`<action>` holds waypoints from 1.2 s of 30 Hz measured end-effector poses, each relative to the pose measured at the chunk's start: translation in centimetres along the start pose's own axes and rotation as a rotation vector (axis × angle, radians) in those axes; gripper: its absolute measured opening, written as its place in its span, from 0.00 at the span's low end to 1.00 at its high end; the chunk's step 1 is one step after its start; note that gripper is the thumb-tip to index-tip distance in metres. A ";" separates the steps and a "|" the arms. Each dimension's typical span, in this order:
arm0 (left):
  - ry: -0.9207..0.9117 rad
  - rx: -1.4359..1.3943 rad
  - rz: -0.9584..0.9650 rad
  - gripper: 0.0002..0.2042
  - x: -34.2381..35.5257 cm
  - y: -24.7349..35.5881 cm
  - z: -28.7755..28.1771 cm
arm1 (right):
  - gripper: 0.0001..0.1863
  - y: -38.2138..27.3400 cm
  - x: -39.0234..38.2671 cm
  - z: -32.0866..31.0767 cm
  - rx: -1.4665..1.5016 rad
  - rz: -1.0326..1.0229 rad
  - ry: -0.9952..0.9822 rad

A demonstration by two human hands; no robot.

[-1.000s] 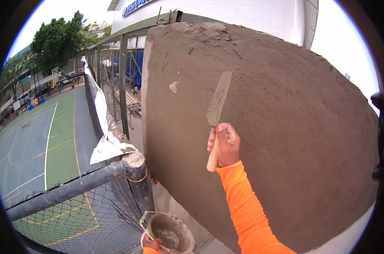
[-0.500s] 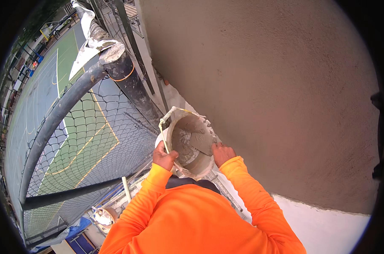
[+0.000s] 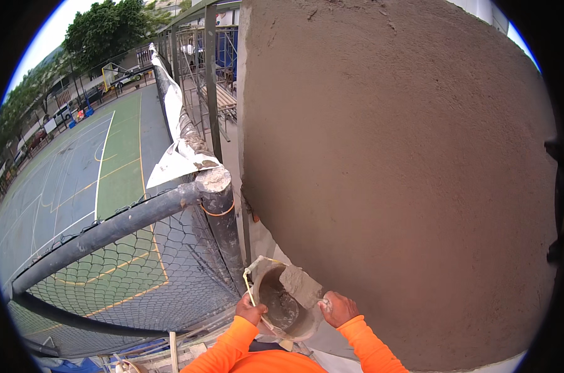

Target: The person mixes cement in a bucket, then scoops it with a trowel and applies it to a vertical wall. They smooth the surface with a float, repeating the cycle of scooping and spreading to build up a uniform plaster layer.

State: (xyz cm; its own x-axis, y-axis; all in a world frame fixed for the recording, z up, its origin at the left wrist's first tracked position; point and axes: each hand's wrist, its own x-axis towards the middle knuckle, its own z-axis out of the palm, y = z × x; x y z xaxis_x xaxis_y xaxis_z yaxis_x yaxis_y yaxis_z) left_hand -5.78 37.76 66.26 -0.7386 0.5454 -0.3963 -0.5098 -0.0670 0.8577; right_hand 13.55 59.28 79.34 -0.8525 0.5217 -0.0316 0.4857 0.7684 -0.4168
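Observation:
My left hand [image 3: 251, 309] is closed on the rim of a mortar-smeared bucket [image 3: 308, 324], beside its pale cord handle [image 3: 249, 287]. Grey wet mortar [image 3: 277, 303] lies inside. In my right hand [image 3: 339, 309] is a trowel, its handle mostly hidden by the fingers. A heap of mortar covers the trowel's blade [image 3: 302, 286], which is held over the bucket's upper right rim. To the right, close to the trowel, rises a broad wall [image 3: 394, 161] coated with brown-grey plaster; its left edge is ragged low down.
A chain-link fence [image 3: 126, 286] with a thick dark top rail [image 3: 107, 235] and corner post [image 3: 219, 217] stands at my left. White torn sheeting [image 3: 179, 163] hangs on it. Beyond lie a sports court [image 3: 64, 180] and scaffolding [image 3: 198, 81]. Planks [image 3: 173, 351] show at lower left.
My right hand has raised the trowel from inside the bucket, and mortar now sits on its blade. The view has tilted up, showing more wall and court. My left hand keeps hold of the bucket.

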 end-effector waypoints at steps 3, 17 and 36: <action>0.003 -0.001 -0.039 0.23 1.5 -0.2 -1.7 | 0.14 -3.7 4.7 -7.1 -0.028 -0.066 0.164; 0.103 0.283 -0.051 0.24 6.8 -2.8 -9.8 | 0.18 -34.9 38.8 -32.7 0.816 -0.773 -0.164; 0.009 0.316 -0.088 0.18 6.6 -1.3 -6.9 | 0.23 -2.9 8.2 5.2 -0.071 0.454 -0.412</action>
State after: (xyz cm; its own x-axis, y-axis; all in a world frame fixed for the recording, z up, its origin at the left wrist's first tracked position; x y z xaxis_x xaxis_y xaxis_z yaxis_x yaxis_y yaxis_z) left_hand -13.04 35.71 60.31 -0.7025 0.5298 -0.4752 -0.4108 0.2434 0.8787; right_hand 4.12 59.42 75.60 -0.5556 0.6274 -0.5456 0.8171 0.5336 -0.2184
